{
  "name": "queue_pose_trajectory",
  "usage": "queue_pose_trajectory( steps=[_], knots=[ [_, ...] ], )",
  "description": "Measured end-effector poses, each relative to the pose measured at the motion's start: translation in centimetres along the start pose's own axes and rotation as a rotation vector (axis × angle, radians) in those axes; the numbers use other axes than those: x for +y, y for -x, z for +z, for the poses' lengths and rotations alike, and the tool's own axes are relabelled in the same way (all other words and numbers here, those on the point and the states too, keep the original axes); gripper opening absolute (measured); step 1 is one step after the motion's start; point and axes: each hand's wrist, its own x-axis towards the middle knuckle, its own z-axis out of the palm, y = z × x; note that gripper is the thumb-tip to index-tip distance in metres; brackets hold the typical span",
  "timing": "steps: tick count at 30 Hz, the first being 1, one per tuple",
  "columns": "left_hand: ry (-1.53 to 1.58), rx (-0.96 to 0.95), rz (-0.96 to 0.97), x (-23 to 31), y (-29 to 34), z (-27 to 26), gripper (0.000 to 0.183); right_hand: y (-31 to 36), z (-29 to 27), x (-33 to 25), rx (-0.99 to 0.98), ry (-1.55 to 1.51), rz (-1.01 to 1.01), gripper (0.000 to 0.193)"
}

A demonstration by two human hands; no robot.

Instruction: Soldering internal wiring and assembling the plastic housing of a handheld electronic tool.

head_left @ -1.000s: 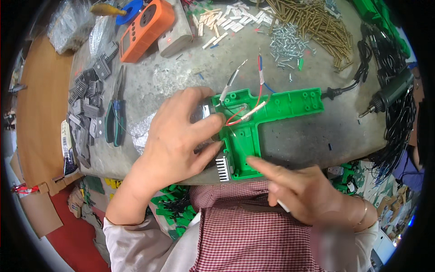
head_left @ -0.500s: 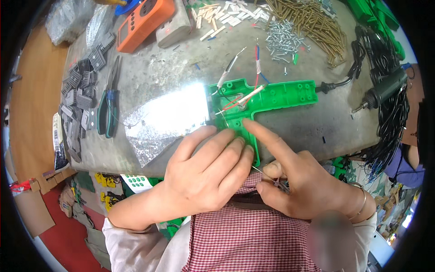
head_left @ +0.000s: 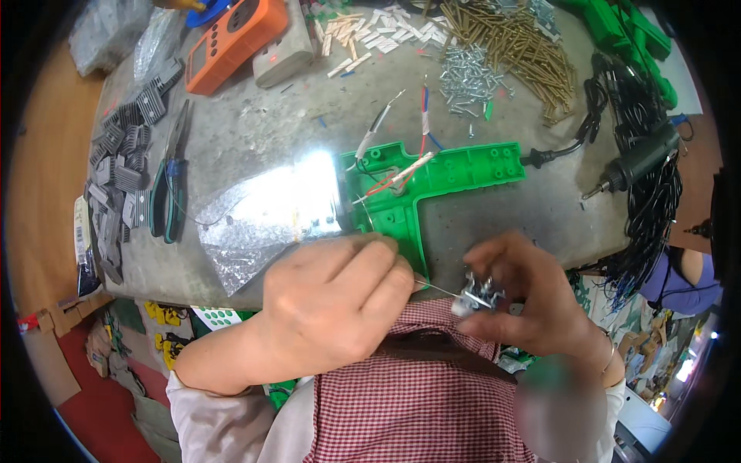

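A T-shaped green plastic housing half (head_left: 471,164) lies open side up on the bench, with red, black, white and blue wires around it. My left hand (head_left: 340,293) is closed over its near edge, fingers curled together on a thin wire (head_left: 436,285). That wire runs right to a small metal part with prongs and a whitish end (head_left: 478,295). My right hand (head_left: 532,297) has this part between thumb and fingers, past the bench's near edge; its fingertips are slightly blurred. Left of the housing, a glaring silvery piece in clear plastic (head_left: 262,208) touches it.
Pliers (head_left: 171,181) and grey ribbed blocks (head_left: 127,170) lie left. Along the back are an orange meter (head_left: 235,46), silver screws (head_left: 471,81) and long brass-coloured screws (head_left: 532,62). A dark power screwdriver (head_left: 641,162) and black cables (head_left: 648,231) are at right.
My right hand has moved right, away from the housing, and its index finger no longer points onto it. The metal part now shows, with the wire stretched between my hands. My left fingers have curled tighter.
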Motion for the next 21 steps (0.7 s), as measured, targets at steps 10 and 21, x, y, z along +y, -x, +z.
queue_pose_trajectory(
  steps=[10, 21],
  knots=[
    [0.223, -0.036, -0.224, -0.1, 0.0, -0.5, 0.014, -2.7, 1.6, 0.9, 0.478, 0.185, -0.447, 0.043],
    [0.339, -0.016, -0.328, -0.6, 0.5, -0.8, 0.021, -5.3, 3.9, 0.1, 0.572, 0.599, -0.786, 0.036]
  ],
)
